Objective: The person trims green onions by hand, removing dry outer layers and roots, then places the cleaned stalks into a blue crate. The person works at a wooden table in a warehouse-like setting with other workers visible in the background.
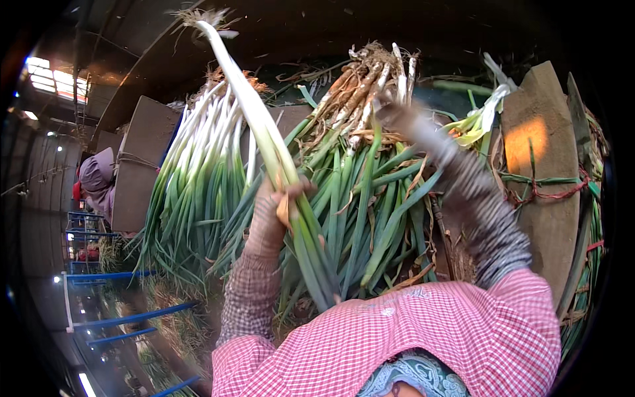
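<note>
My left hand (283, 198) is closed round the green part of a long green onion (248, 99). The onion's clean white shank slants up to the left, ending in a tuft of roots. Over on the right, my right hand (403, 119) is smeared by motion, so its fingers cannot be made out. It is beside the root ends of a pile of unpeeled green onions (350, 192), which have brown, dirty outer skins. To the left lies a pile of clean green onions (205, 145) with white shanks and green leaves.
A wooden board (542, 172) tied with red cord stands at the right, and another board (142, 155) at the left. Loose pale peelings (486, 112) lie near the right board. Beyond, at the left, are blue metal rails (132, 317) and another person (99, 178) in a purple head covering.
</note>
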Motion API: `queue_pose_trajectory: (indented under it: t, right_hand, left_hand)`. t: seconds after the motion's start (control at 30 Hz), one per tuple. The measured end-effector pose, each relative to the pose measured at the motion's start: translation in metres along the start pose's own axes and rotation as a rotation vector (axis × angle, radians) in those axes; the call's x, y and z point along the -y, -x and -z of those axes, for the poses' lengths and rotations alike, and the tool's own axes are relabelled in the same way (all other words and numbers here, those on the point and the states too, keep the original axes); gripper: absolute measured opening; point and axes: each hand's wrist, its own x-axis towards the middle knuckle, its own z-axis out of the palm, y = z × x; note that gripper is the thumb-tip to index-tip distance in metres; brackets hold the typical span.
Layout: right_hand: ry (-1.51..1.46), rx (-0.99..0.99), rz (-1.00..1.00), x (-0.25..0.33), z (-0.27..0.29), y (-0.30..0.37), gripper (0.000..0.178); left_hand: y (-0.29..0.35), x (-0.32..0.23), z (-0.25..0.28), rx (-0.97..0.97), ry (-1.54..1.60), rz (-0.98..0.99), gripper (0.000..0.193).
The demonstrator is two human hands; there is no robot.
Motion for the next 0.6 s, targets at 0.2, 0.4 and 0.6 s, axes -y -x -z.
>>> queue_pose_trajectory:
  t: [0.2,0.4,0.6]
  right_hand:
    - [-0.056,-0.281,0.531,0.097,-0.188,0.082,0.087]
    - [-0.152,-0.159,0.758,0.118,-0.204,0.048,0.031]
    - [-0.639,1.313,0.786,0.096,-0.136,0.124,0.037]
  left_hand:
    - [-0.058,-0.007,0.032,-0.276,0.049,-0.236,0.044]
    - [-0.038,-0.012,0.059,-0.231,0.165,0.003,0.034]
    - [-0.022,-0.063,0.143,-0.392,0.011,0.085,0.032]
